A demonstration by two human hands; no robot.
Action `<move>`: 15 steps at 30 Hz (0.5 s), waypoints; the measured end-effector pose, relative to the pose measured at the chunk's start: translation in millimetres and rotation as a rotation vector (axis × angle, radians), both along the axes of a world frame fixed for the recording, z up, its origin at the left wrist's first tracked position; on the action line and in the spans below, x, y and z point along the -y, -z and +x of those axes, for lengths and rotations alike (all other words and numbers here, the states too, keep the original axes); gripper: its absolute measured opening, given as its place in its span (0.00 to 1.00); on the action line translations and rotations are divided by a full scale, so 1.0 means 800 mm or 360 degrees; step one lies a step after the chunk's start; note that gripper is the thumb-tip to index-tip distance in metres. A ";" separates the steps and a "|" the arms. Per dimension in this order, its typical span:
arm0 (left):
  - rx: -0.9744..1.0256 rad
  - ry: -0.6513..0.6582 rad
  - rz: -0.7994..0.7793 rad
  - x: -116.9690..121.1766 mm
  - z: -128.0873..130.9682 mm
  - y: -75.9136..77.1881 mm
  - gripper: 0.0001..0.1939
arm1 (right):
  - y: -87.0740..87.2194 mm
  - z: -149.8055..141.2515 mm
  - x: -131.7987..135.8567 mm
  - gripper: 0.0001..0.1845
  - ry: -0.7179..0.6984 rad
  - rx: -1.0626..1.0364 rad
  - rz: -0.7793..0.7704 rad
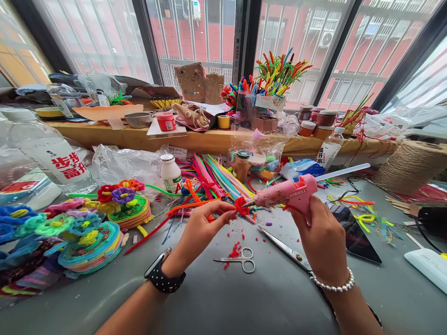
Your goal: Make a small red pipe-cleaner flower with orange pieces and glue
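Note:
My right hand [319, 237] is wrapped round the handle of a pink hot glue gun [300, 197] with a long glue stick [344, 172] poking from its rear. The gun's nozzle meets a small red pipe-cleaner flower [240, 204]. Between thumb and fingertips, my left hand [206, 228] pinches that flower at its left side. Below both hands lie small silver scissors [240, 259] among red fuzz clippings [235, 250]. Larger scissors [284, 246] rest on the table, their handles partly hidden under my right wrist.
Pipe-cleaner flower pieces [84, 232] crowd the left, near a big water bottle [52, 153]. Loose pipe cleaners [213, 177] lie behind my hands with a small white bottle [170, 173] and a brown jar [241, 166]. A dark tablet [354, 232] and twine spool [412, 167] are at right.

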State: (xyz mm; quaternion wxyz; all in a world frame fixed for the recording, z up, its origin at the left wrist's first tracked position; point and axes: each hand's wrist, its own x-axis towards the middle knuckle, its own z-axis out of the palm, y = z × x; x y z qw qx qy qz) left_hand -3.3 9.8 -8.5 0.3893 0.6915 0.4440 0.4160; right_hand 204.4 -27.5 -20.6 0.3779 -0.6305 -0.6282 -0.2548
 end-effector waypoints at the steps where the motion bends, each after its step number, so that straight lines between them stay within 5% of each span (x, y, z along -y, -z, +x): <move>1: -0.0002 0.0002 -0.0001 0.000 0.000 0.000 0.10 | 0.000 0.000 0.000 0.20 0.0001 0.0004 -0.0010; 15: -0.0035 0.0030 0.0006 0.001 0.000 0.001 0.10 | 0.000 -0.002 0.002 0.24 0.0153 -0.0113 -0.0063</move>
